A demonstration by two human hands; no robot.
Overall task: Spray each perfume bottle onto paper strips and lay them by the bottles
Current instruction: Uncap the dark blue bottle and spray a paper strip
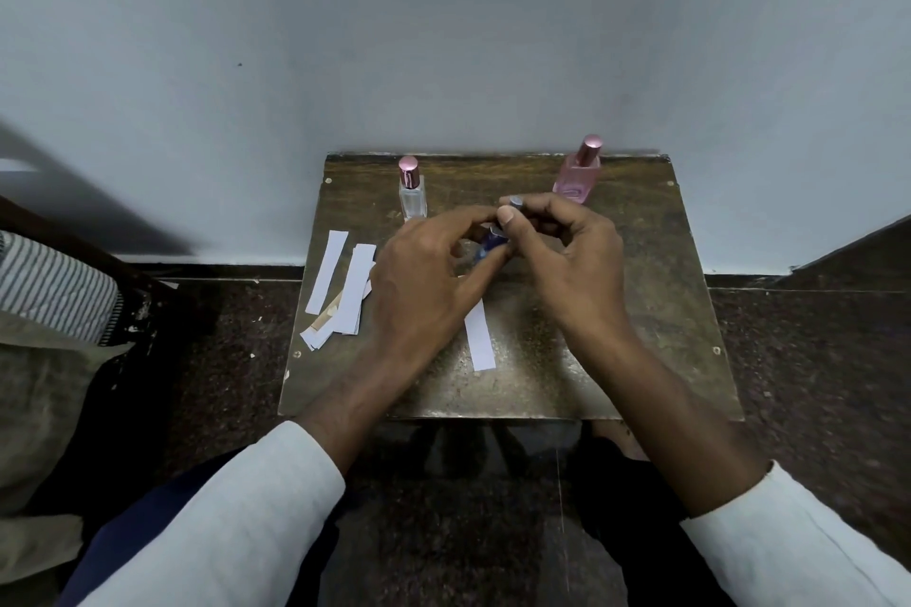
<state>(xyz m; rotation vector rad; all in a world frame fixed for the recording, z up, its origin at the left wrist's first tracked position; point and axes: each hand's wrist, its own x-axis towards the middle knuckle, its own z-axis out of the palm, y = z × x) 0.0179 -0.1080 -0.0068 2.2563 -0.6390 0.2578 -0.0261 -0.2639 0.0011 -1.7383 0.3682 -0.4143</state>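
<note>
A: What's at the far left?
B: A striped cloth [54, 286] over something dark, off the table [641, 335]. On the table's left part lies a loose pile of strips [340, 291], overlapping and fanned, with a brownish piece among them

A: And behind them?
B: A clear bottle [412, 195] with a pink cap stands upright near the back edge, by the wall [443, 39]

A: The left hand?
B: The left hand [424, 276] is over the table's middle, fingers curled round a small blue bottle [489, 244]; only a bit of the bottle shows between the two hands, tilted, above the tabletop

A: Anything under the hands?
B: One strip [479, 335] lies flat on the table, its far end hidden under the left hand

A: The right hand?
B: The right hand [567, 251] meets the left at the blue bottle's top. Thumb and forefinger pinch a small grey cap [515, 201]; whether the cap sits on the bottle or just off it, I cannot tell

A: Further right?
B: A pink bottle [578, 177] with a pink cap stands at the back right, just behind the right hand, tilted a little in this wide view
</note>
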